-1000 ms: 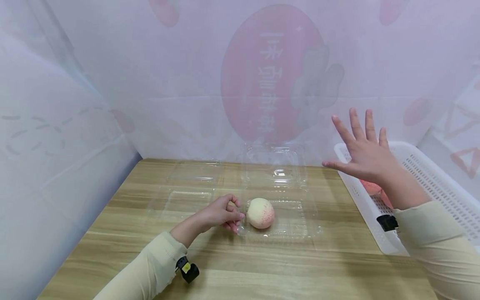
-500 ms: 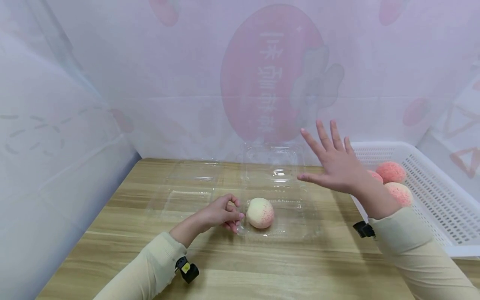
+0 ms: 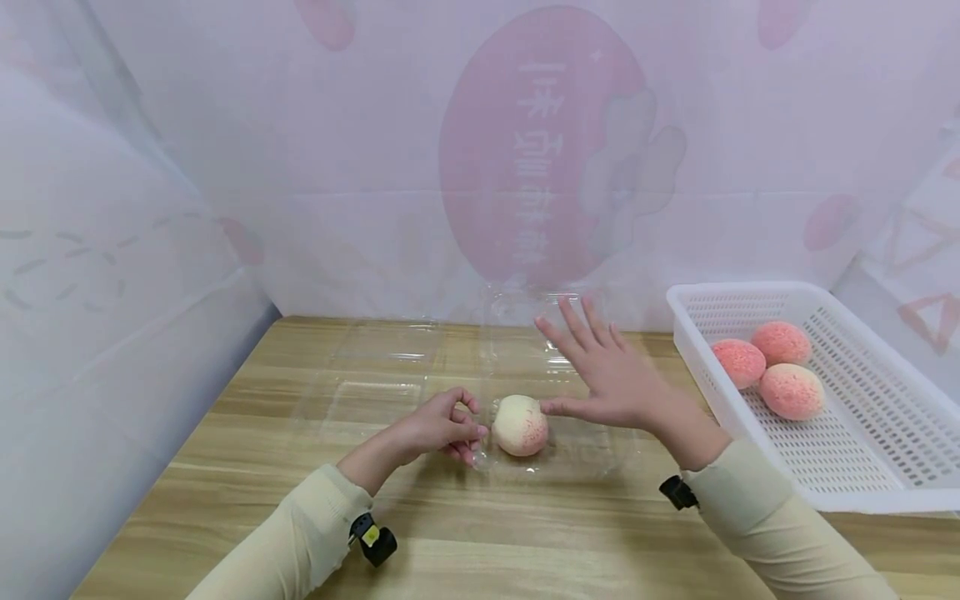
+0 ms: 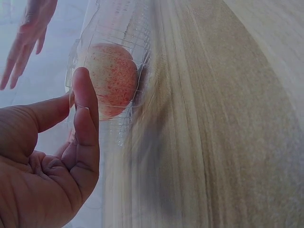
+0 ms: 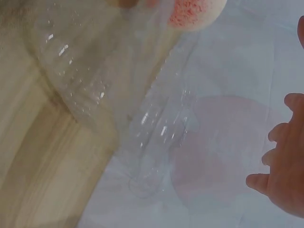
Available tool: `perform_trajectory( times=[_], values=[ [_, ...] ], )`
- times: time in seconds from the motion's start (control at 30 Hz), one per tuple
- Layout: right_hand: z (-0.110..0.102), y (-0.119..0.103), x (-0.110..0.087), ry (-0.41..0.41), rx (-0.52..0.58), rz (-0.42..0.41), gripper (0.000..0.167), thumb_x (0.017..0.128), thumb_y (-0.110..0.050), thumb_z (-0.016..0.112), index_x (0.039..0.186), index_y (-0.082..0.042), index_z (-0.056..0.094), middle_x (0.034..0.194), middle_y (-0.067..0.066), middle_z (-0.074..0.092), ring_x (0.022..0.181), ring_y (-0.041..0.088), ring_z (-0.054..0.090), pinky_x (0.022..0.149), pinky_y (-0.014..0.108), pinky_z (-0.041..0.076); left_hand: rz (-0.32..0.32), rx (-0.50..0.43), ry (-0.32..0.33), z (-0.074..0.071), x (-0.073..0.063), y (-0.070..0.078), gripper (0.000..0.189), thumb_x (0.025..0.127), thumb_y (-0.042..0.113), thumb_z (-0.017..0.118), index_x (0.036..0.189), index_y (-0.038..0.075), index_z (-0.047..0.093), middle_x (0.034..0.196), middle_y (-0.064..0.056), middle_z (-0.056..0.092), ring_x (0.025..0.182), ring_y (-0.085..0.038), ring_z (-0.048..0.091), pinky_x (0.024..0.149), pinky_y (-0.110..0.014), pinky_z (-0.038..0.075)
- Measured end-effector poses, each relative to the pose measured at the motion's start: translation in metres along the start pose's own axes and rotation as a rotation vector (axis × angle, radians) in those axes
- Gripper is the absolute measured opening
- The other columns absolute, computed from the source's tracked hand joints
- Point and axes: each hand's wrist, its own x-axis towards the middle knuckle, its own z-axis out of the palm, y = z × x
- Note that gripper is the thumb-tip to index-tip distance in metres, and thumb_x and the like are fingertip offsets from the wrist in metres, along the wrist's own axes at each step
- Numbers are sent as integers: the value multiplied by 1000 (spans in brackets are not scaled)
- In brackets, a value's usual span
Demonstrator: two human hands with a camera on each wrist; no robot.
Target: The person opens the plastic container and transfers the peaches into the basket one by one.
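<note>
A pale yellow and pink peach (image 3: 521,426) sits at the left side of an open clear plastic clamshell box (image 3: 588,454), whose lid (image 3: 510,333) lies back toward the cloth wall. My left hand (image 3: 441,427) pinches the box's left rim between thumb and forefinger, as the left wrist view shows with the hand (image 4: 57,152) beside the peach (image 4: 111,80). Over the right part of the box hovers my right hand (image 3: 618,383), fingers spread and holding nothing. Its thumb tip appears close to the peach; contact cannot be told. The right wrist view catches its fingers (image 5: 285,156) at the edge.
A white perforated basket (image 3: 862,496) at the right holds 3 peaches (image 3: 791,392). Another open clear clamshell box (image 3: 375,404) lies left of the first on the wooden table (image 3: 247,467). Printed cloth walls (image 3: 360,250) close off the back and sides.
My right hand has moved left and down from above the basket to over the box, uncovering the basket's peaches. The left hand and the peach in the box have stayed put.
</note>
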Motion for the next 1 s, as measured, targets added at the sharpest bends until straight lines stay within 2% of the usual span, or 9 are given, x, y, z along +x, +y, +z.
perform_trajectory(
  times=[0.33,0.5,0.83,1.0],
  values=[
    [32,-14,4,-52,44,-110,98,86,-68,60,160,-26,11,168,8,-7,155,38,-3,116,68,23,2,-5,-4,-2,1,-2,36,97,7,62,121,-5,37,73,-5,62,56,-12,66,54,-23,51],
    [44,-18,4,-76,102,-156,96,88,-62,62,160,-23,14,168,10,0,155,37,2,116,65,26,0,-5,-5,-1,1,-1,36,97,7,62,121,-5,37,74,-6,63,57,-12,66,54,-24,51],
    [56,-22,5,-103,204,-203,91,90,-54,65,159,-13,21,167,13,9,153,42,6,118,63,24,-4,0,-11,-1,0,-1,37,98,8,62,122,-4,37,74,-5,63,58,-12,66,56,-25,51],
    [62,-23,6,-124,259,-196,89,90,-49,68,158,-14,23,167,12,13,152,40,16,117,61,27,0,1,-13,-2,0,-1,37,98,8,62,122,-4,37,73,-3,62,58,-12,66,56,-25,50]
  ],
)
